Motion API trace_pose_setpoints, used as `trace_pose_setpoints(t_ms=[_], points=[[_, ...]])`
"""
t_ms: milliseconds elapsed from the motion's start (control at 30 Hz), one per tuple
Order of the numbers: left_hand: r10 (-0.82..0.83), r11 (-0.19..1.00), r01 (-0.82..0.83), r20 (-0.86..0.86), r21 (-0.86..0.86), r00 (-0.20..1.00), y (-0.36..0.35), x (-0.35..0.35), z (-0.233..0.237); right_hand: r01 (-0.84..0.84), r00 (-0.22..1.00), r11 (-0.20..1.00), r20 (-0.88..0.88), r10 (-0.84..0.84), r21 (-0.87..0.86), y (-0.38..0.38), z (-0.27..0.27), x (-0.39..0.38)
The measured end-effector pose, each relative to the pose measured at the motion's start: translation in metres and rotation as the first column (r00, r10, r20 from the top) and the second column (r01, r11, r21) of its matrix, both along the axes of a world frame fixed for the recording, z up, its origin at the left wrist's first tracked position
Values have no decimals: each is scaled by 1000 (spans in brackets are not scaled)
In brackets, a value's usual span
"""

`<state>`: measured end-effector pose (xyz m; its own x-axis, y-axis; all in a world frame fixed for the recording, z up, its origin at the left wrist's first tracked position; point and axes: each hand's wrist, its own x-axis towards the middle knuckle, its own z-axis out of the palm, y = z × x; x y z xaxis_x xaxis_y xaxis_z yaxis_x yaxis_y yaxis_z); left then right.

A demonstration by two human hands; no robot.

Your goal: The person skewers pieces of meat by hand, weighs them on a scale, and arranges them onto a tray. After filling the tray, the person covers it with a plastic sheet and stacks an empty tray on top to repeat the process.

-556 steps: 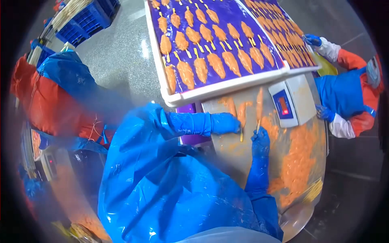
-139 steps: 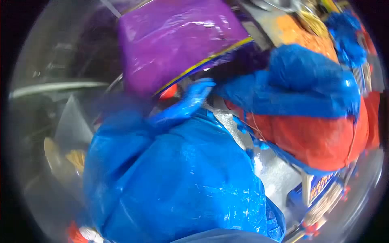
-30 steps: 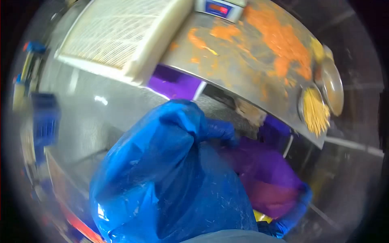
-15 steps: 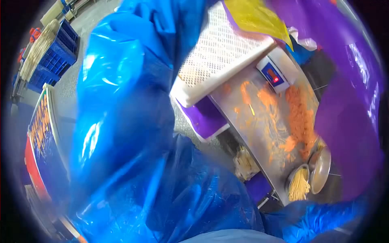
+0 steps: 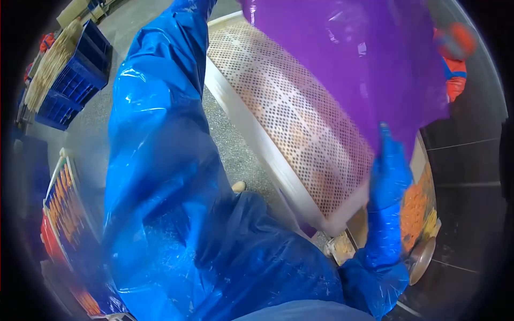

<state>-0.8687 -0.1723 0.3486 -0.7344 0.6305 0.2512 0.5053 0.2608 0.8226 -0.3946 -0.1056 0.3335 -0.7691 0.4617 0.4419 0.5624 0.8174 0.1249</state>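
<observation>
Corner of purple sheet (image 5: 348,59) clamped in gloved right hand (image 5: 390,171). Sheet hangs just above perforated white tray (image 5: 289,123). Left arm (image 5: 160,107) raised, left hand out of frame.

Shines bright purple, plain all over, at 12 o'clock: plastic sheet (image 5: 353,69). Looks white with rows of small round holes, near the middle: tray (image 5: 289,123). Bright blue on the glove of the right hand (image 5: 390,171) at 3 o'clock. Same shiny blue, with pale scuffs, down the left sleeve (image 5: 155,134) and the apron (image 5: 257,267) at 6 o'clock. Grey with tiny specks: floor (image 5: 235,155). Dark blue at 10 o'clock: crates (image 5: 75,80), with pale tan sticks (image 5: 51,67) on top. Orange at 4 o'clock: meat (image 5: 415,211). Orange pieces (image 5: 64,184) in rows on dark blue at 8 o'clock, in a second tray (image 5: 55,174). Red-orange with blue at 2 o'clock: co-worker's sleeve (image 5: 455,80).
</observation>
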Motion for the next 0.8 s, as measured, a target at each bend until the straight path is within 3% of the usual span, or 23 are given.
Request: trace_pose_setpoints(t_ms=[33, 100, 167, 233, 267, 300, 333, 367, 433, 500, 567, 633, 800], points=[[47, 998, -48, -29, -51, 999, -5, -24, -16, 94, 983, 993, 164, -81, -77, -5, -15, -19], [110, 980, -121, -81, -155, 991, -12, -64, -49, -192, 977, 979, 84, 198, -70, -6, -60, -35], [142, 932, -178, -133, -317, 981, -10, -103, -82, -118, 951, 981, 268, 156, -155, -22, -95, -59], [135, 839, -209, -180, -502, 974, -7, -124, -107, -303, 950, 940, 25, 311, -157, -39, -110, -82], [13, 735, -236, -335, -635, 942, -3, -152, -131, -280, 958, 947, 25, 287, -157, -48, -111, -95], [-135, 614, -292, -463, -733, 876, 2, -178, -158, -124, 932, 914, 272, 241, -386, -58, -107, -109], [-30, 664, -366, -512, -652, 858, 4, -190, -180, 93, 831, 825, 500, 244, -557, -63, -106, -119], [74, 702, -430, -543, -567, 836, 9, -202, -201, 128, 836, 817, 505, 217, -563, -64, -119, -122], [-124, 722, -370, -635, -584, 762, -3, -182, -187, -92, 870, 876, 389, 302, -474, -62, -152, -122], [-229, 712, -364, -689, -600, 688, 0, -182, -184, -80, 883, 869, 370, 289, -489, -59, -153, -120], [-166, 790, -206, -524, -578, 835, 12, -235, -227, -68, 893, 860, 353, 278, -505, -55, -151, -108], [-285, 700, -222, -551, -679, 784, -4, -212, -212, -165, 899, 842, 273, 343, -514, -51, -149, -95], [-428, 553, -315, -587, -772, 687, -16, -201, -193, -44, 906, 891, 358, 226, -451, -67, -152, -71]])
